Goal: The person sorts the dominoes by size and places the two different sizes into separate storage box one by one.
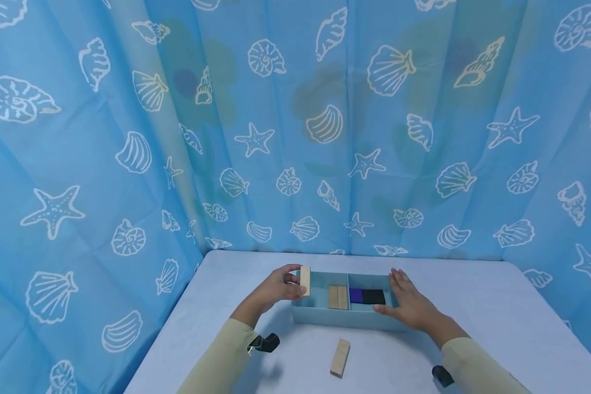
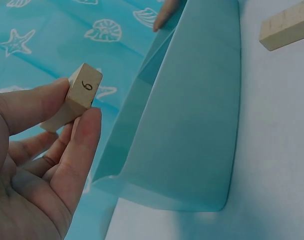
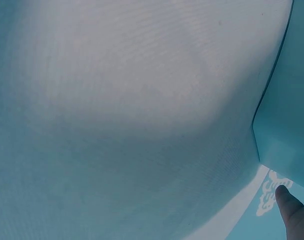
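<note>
My left hand (image 1: 277, 284) pinches a pale wooden block (image 1: 305, 280) between thumb and fingers, upright over the left end of a light blue box (image 1: 345, 317). In the left wrist view the end of this wooden block (image 2: 86, 86) carries a printed digit. My right hand (image 1: 413, 303) rests at the box's right end, its fingers extended along the far part of that end and its thumb by the front rim. Two wooden blocks (image 1: 337, 297) lie side by side in the left compartment, against the divider (image 1: 348, 282). Purple (image 1: 356, 295) and black pieces (image 1: 373, 296) lie in the right compartment.
Another wooden block (image 1: 340, 358) lies on the white-covered table (image 1: 216, 284) in front of the box. A blue curtain (image 1: 295, 208) with white seashell prints hangs behind the table and along its left side.
</note>
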Demonstrator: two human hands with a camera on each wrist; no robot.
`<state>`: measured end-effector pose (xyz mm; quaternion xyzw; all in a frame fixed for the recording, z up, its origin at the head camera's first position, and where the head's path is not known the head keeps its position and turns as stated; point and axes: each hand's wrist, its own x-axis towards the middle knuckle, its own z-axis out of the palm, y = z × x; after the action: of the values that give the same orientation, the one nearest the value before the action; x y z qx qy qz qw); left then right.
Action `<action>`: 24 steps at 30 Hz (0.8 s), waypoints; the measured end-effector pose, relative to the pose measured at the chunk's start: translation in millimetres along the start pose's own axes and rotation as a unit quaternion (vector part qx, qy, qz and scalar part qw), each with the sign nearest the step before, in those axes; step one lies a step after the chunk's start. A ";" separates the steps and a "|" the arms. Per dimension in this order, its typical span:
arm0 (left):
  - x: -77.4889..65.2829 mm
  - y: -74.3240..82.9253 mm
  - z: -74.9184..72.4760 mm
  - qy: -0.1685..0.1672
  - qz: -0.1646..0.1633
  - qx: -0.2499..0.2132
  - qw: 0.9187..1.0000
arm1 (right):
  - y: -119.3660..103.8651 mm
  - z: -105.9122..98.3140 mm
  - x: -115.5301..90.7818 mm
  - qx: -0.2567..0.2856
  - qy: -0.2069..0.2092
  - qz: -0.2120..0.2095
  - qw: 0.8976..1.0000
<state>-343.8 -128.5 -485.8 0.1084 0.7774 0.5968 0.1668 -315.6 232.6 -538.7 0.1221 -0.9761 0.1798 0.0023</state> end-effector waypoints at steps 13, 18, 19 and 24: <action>15.6 1.1 12.5 -0.010 -0.026 0.029 0.999 | -0.5 1.9 0.0 0.012 -0.007 0.005 1.000; 23.3 0.9 19.5 -0.013 -0.029 0.074 0.997 | -1.3 -0.2 -1.0 0.006 -0.004 0.003 1.000; 24.6 1.4 20.8 -0.013 -0.031 0.083 0.996 | -1.5 -0.7 -0.9 0.005 -0.004 0.002 1.000; 26.6 6.1 28.2 -0.010 -0.041 0.119 0.992 | -1.9 -1.9 -0.5 0.004 -0.005 0.004 1.000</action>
<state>-357.5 -92.0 -490.0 0.1017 0.8448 0.4918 0.1849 -314.8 231.7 -536.4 0.1196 -0.9758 0.1828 -0.0041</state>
